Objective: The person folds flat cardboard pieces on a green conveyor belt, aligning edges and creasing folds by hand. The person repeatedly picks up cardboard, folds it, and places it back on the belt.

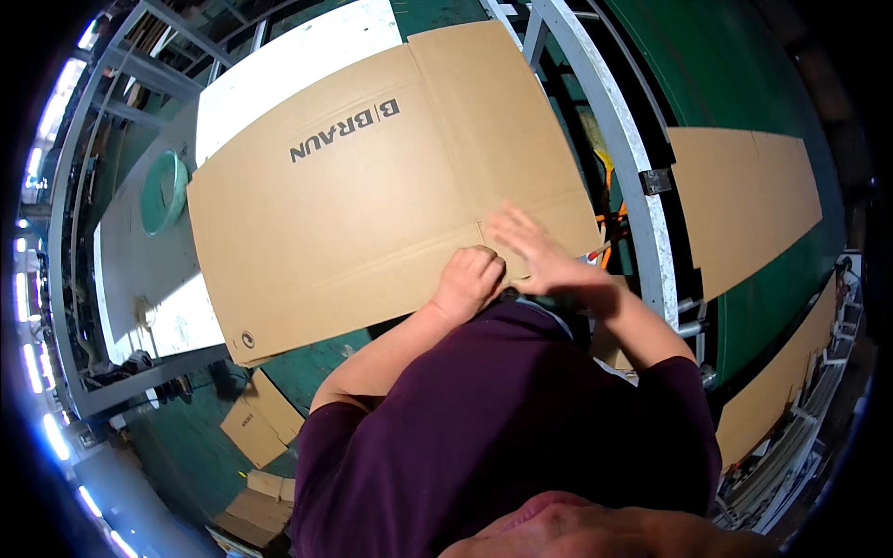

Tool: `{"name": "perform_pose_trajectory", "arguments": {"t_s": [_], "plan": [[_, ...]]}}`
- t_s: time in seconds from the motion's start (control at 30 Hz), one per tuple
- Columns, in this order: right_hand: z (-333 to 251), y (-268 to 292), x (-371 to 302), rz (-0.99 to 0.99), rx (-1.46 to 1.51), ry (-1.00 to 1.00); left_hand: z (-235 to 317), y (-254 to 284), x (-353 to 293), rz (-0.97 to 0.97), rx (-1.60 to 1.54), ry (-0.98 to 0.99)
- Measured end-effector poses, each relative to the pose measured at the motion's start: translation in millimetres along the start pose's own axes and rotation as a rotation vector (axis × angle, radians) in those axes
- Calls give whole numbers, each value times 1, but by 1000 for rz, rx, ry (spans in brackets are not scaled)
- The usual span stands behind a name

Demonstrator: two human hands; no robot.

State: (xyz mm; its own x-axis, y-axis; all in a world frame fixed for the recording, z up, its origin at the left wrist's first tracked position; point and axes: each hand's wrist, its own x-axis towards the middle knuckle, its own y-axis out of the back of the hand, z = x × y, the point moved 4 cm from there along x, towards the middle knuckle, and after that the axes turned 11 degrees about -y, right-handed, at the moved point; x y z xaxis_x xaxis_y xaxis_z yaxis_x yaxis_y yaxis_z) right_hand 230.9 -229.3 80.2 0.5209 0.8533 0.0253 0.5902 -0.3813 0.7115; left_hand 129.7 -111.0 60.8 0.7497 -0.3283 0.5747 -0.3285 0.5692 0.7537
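A large flat brown cardboard box (pixel 344 214) with dark print lies on the worktable before me, creased across and slit near its close edge. My left hand (pixel 470 279) is closed at that near edge, its fingers curled over the cardboard; the fingertips are hidden. Just to its right, my right hand (pixel 535 249) is over the flap end of the box, its fingers stretched out and smeared by motion. Nothing shows in the right hand, and I cannot tell whether it touches the cardboard.
A pale green basin (pixel 164 192) stands left on the white tabletop (pixel 298 70). A grey metal rail (pixel 619 121) runs along the right, beside a green conveyor belt (pixel 744 84) carrying another cardboard sheet (pixel 744 200). Cardboard pieces (pixel 262 418) lie on the floor at lower left.
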Motion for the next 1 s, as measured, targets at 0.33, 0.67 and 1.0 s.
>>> {"name": "perform_pose_trajectory", "arguments": {"t_s": [0.33,0.67,1.0], "plan": [[176,105,158,429,807,-1013,-25,-7,17,-198,-84,-306],[139,91,181,645,-282,-1270,-32,-47,12,-252,-105,-237],[146,78,186,670,-235,-1218,-35,-46,7,-341,2,-315]]}}
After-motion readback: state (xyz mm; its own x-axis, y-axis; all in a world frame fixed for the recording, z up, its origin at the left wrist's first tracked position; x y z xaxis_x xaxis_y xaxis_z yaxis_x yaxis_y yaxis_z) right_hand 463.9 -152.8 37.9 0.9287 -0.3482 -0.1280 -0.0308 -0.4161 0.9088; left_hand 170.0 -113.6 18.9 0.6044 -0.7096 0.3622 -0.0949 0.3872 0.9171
